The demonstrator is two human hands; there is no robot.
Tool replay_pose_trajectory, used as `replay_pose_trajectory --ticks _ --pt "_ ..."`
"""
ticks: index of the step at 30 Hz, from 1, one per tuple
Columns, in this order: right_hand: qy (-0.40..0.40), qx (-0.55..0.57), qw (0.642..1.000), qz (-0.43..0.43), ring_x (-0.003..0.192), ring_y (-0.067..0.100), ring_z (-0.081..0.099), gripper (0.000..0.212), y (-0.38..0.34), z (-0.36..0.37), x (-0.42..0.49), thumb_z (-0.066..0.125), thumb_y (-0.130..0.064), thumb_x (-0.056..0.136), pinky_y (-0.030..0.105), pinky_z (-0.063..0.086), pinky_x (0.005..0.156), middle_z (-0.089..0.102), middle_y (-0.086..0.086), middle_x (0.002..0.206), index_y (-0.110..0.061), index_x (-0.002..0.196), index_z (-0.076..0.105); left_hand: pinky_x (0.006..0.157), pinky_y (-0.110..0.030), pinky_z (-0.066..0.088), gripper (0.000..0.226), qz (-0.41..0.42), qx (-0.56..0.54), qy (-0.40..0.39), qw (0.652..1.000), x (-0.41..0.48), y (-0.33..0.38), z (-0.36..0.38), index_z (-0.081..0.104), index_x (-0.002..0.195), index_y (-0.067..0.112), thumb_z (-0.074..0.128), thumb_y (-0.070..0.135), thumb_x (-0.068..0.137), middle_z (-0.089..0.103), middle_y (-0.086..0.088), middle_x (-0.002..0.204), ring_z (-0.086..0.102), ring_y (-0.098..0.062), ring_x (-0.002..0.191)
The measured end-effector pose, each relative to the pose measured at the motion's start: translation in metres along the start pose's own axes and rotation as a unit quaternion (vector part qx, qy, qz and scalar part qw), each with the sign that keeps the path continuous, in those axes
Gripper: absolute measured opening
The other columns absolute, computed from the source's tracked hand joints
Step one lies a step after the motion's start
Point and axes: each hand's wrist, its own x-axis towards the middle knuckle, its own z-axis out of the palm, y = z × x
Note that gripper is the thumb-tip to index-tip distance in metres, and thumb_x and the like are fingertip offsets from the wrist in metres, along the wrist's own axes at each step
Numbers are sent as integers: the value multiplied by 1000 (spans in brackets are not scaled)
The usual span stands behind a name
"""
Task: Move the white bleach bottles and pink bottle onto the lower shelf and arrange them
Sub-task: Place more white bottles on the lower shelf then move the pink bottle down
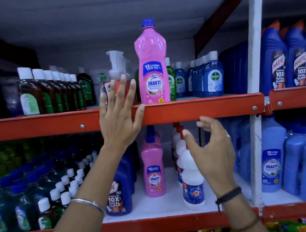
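A pink Shakti bottle [152, 63] with a blue cap stands upright at the front edge of the upper red shelf [205, 108]. My left hand [120, 110] is raised just left of it, fingers spread, thumb near its base, holding nothing. On the lower shelf [160, 206] stand a second pink bottle [153, 166] and white bleach bottles [190, 179] with red caps, one behind another. My right hand [213, 152] hovers in front of the white bottles, fingers curled apart, not gripping any.
Brown and blue Dettol bottles [211, 77] and a pump dispenser [115, 66] fill the upper shelf behind. Blue Harpic bottles [117, 192] stand left of the lower pink bottle, light-blue Shakti bottles [272, 160] to the right. A white upright post [252, 63] divides the bays.
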Motion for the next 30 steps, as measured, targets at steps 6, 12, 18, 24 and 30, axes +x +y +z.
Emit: replay_pose_trajectory --ticks 6,12,18,24,30 --pt "23 1 996 -84 106 20 55 50 -59 37 57 64 -44 77 37 46 92 61 3 111 -15 116 53 120 -46 6 62 -33 8 -2 999 -4 -22 -8 16 153 25 23 51 97 15 -2 162 9 -20 150" --pt "10 -149 988 -45 110 30 51 96 -91 79 102 62 -74 60 41 47 80 50 14 121 -6 124 38 120 -48 11 61 -23 12 10 1000 -5 -23 -5 19 153 24 24 50 97 18 -3 161 11 -21 150" --pt "3 -159 987 -22 103 30 56 82 -100 84 112 66 -66 62 36 36 65 54 11 114 -7 113 43 119 -45 8 62 -16 15 20 1000 -6 -24 -4 17 153 25 28 49 96 19 -2 161 11 -20 150" --pt "108 3 994 -9 94 26 62 87 -87 58 105 68 -73 50 42 53 76 60 5 107 -12 109 49 120 -45 7 63 -9 14 28 999 -6 -25 -2 16 153 25 29 49 96 19 -2 161 13 -21 149" --pt "196 92 976 -23 86 10 57 88 -85 23 92 69 -72 51 11 38 63 55 -6 102 -11 111 51 120 -44 5 62 -7 14 30 999 -7 -25 -2 20 152 24 28 49 96 22 -3 160 15 -22 149"
